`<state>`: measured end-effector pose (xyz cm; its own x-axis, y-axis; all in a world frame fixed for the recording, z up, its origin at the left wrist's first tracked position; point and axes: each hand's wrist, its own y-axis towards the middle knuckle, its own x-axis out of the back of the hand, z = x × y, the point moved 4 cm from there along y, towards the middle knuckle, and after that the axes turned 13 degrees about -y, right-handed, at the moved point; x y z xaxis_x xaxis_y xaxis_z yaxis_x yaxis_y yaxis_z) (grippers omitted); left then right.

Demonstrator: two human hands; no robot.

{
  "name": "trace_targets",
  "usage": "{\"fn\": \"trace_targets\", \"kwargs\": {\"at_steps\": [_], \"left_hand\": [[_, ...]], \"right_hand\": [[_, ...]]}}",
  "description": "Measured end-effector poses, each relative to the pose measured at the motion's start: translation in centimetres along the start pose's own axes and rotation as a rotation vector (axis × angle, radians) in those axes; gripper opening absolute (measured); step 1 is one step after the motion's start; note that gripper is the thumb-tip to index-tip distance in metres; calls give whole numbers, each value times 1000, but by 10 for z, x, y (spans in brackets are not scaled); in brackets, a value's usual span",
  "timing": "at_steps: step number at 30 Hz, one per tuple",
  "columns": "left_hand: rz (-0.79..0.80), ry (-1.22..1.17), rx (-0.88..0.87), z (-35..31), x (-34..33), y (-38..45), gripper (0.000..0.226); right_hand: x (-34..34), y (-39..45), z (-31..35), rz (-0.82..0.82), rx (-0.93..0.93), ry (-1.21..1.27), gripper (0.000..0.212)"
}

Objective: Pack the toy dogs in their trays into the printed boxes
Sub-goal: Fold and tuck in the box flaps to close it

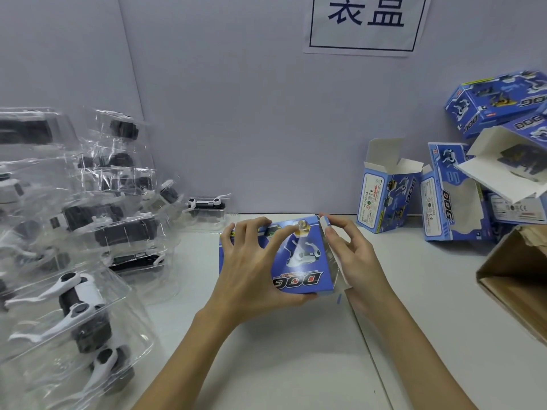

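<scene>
a white desk (266,365) meets a pale grey wall (236,113) of flat panels, a white paper sign (365,23) with dark characters in a frame stuck high on it, under soft even light.

Single head-worn view, looking forward and down, close over white table (266,365)

Illumination is bright, even and cool-toned, casting only faint soft shadows on the white table (266,365), with glare streaks on the clear plastic trays (88,291) at left, wide-angle bending toward the frame edges, and motion blur on the stacked printed boxes (500,105) at upper right.
</scene>
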<state>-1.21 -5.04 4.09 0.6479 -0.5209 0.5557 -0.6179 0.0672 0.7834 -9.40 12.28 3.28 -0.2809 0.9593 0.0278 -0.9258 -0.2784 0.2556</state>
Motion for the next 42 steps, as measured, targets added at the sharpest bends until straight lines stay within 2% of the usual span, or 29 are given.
{"fn": "trace_targets", "kwargs": {"at_steps": [5, 16, 23, 28, 33, 42], "left_hand": [[-16, -15, 7, -1, 0, 0, 100], [-7, 34, -62, -6, -4, 0, 91], [-12, 16, -12, -10, -2, 2, 87], [3, 31, -29, -13, -5, 4, 83], [7, 55, -34, -14, -7, 3, 81], [64, 86, -31, -13, -4, 2, 83]], "right_hand": [[1, 0, 0, -30, 14, -53, 23], [4, 2, -5, -75, -52, -15, 14], [-5, -2, 2, -101, 62, -47, 30], [-6, -3, 3, -120, 63, -45, 19], [-12, -7, 5, -111, 72, -55, 29], [-8, -6, 5, -99, 47, -108, 27]]}}
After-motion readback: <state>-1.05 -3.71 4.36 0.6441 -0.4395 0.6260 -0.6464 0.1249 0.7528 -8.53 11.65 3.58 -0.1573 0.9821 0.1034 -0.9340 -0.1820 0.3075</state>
